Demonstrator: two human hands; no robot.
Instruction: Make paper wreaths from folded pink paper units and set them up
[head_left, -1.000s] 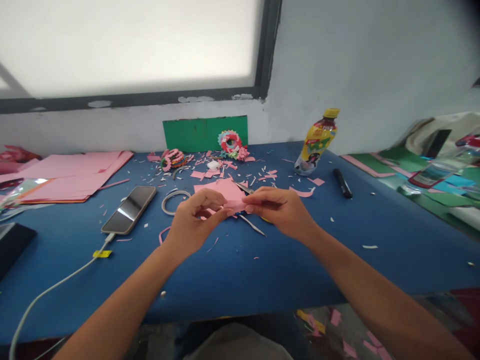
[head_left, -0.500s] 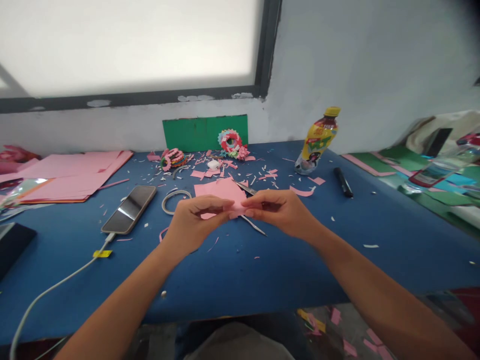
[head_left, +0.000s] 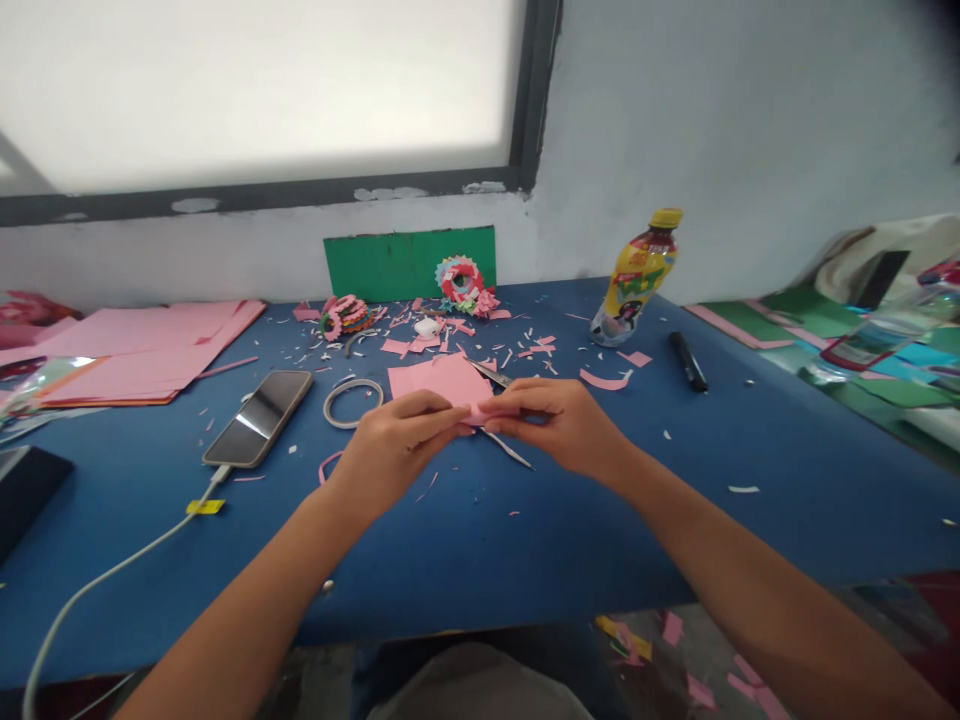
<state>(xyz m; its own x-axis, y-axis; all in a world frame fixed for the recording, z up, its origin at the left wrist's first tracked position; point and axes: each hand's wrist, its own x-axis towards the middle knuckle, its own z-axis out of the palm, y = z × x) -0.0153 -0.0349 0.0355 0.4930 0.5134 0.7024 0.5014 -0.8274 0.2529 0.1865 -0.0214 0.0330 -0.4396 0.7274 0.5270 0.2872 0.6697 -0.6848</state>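
Between the fingertips of my left hand [head_left: 397,440] and my right hand [head_left: 559,425] is a small piece of pink paper [head_left: 480,411], pinched at both ends and mostly covered by fingers. Just beyond my hands lies a larger pink sheet [head_left: 431,376] on the blue table [head_left: 570,550]. A pair of scissors [head_left: 491,374] rests partly on that sheet, its middle hidden by my right hand and the held paper. To the left of the sheet lies a roll of tape [head_left: 352,403].
A phone [head_left: 259,420] on a white cable [head_left: 112,560] lies left, near stacked pink sheets [head_left: 142,350]. Paper rings [head_left: 460,285] and scraps stand before a green board [head_left: 409,262]. A yellow-labelled bottle [head_left: 637,278] and black marker [head_left: 688,362] are right.
The fingers of my left hand have shifted over the small pink paper, straightening and covering more of it. My right hand keeps its pinch in nearly the same place.
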